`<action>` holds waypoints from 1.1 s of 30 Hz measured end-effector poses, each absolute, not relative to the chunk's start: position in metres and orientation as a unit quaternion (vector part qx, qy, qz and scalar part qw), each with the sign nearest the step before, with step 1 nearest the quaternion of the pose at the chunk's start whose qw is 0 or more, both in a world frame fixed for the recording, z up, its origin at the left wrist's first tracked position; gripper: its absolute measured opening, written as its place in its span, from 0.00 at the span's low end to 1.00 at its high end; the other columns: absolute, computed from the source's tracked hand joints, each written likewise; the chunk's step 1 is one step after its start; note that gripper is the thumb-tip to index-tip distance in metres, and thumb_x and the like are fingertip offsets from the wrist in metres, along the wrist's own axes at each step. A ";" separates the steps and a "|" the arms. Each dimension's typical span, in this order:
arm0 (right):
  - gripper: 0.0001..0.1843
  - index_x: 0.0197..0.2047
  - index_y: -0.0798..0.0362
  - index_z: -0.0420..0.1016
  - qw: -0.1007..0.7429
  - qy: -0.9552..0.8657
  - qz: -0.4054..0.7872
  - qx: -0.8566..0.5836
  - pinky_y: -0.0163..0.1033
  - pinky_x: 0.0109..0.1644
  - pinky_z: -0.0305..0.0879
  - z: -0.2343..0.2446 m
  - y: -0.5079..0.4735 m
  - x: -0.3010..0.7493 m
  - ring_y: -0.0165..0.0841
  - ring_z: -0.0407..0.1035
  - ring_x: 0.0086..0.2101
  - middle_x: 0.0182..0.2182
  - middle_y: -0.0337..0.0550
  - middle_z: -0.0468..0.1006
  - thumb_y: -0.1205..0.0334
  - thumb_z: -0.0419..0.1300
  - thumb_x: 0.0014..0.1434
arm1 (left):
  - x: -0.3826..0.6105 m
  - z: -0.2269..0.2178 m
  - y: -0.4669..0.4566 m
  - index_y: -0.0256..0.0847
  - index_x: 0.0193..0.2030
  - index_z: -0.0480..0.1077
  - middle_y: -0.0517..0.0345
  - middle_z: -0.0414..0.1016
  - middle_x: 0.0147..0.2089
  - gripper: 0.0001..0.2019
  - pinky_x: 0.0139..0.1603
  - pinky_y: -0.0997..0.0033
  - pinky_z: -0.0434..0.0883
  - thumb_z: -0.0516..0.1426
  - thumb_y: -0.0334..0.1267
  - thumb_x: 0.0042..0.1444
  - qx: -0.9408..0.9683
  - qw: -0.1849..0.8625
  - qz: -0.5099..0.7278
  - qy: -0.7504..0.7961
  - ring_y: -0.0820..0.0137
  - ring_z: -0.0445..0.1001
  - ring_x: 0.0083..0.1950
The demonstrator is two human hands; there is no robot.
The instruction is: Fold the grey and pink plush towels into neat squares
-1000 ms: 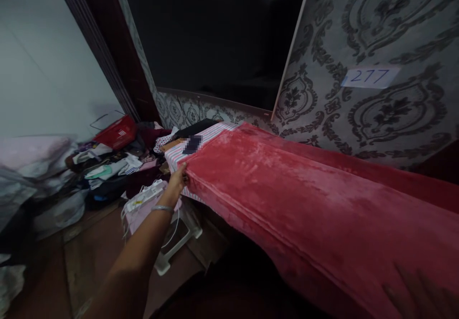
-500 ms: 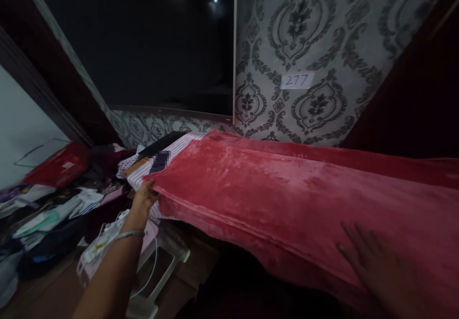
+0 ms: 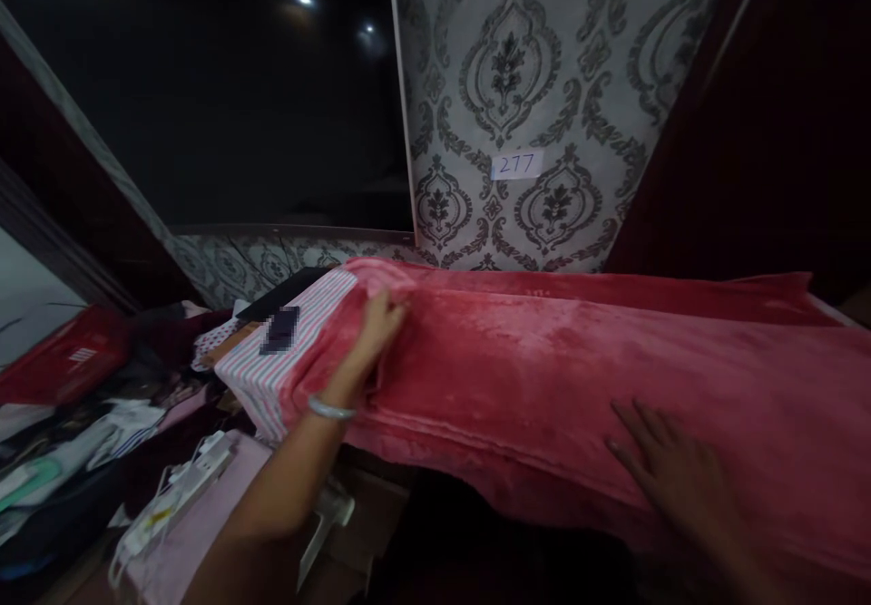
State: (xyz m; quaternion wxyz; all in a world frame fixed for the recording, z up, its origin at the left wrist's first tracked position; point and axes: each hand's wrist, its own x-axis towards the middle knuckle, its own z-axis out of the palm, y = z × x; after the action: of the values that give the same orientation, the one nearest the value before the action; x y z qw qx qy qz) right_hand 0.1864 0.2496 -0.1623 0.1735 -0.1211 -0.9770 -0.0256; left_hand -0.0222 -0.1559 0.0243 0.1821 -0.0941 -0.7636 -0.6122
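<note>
A red plush blanket (image 3: 490,360) lies lengthwise in folded layers over a table-height surface. My left hand (image 3: 382,319) is closed on the blanket's left end, with its edge folded over toward the right; the fingertips are partly hidden in the fabric. Farther right, my right hand (image 3: 670,469) rests flat on the upper layer, fingers spread, holding nothing. Beyond the blanket's left end shows a striped cloth (image 3: 317,301) with a dark, partly blurred object (image 3: 280,328) on it.
A large dark television screen (image 3: 224,97) and a paper marked 277 (image 3: 517,164) are on the patterned wall. To the left, a power strip (image 3: 197,469) with cables lies on a pink-covered stool (image 3: 228,505). Beyond are piled clothes (image 3: 129,428) and a red bag (image 3: 68,351).
My left hand has moved right, carrying the blanket's left end inward and uncovering more striped cloth. The right hand stays spread on the blanket. The view has shifted right.
</note>
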 end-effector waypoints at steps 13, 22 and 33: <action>0.31 0.65 0.46 0.72 0.165 -0.974 0.086 -0.128 0.66 0.64 0.58 -0.140 0.248 0.173 0.54 0.61 0.64 0.66 0.50 0.67 0.46 0.54 0.61 | 0.080 -0.093 -0.068 0.40 0.47 0.72 0.44 0.77 0.53 0.17 0.59 0.56 0.71 0.54 0.24 0.52 -0.449 0.114 -0.264 -0.846 0.58 0.75 0.55; 0.39 0.71 0.52 0.59 0.070 -0.762 0.634 -0.111 0.44 0.41 0.76 -0.086 0.191 0.040 0.36 0.77 0.34 0.41 0.47 0.82 0.52 0.61 0.60 | 0.077 -0.086 -0.066 0.39 0.47 0.72 0.48 0.81 0.47 0.16 0.50 0.61 0.76 0.52 0.25 0.54 -0.411 0.198 -0.370 -0.809 0.62 0.79 0.47; 0.37 0.64 0.52 0.71 0.184 -0.724 0.654 -0.119 0.39 0.52 0.73 -0.070 0.178 -0.065 0.34 0.75 0.46 0.54 0.45 0.79 0.72 0.57 0.49 | 0.088 -0.092 -0.055 0.39 0.51 0.72 0.44 0.80 0.52 0.23 0.54 0.57 0.77 0.52 0.22 0.49 -0.468 0.283 -0.273 -0.792 0.59 0.78 0.53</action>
State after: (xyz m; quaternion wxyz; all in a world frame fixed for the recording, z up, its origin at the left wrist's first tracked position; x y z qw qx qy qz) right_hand -0.0651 0.1780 -0.0700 0.1843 -0.1192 -0.7237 0.6542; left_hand 0.0877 -0.0546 -0.0925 0.2826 -0.4677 -0.7917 -0.2732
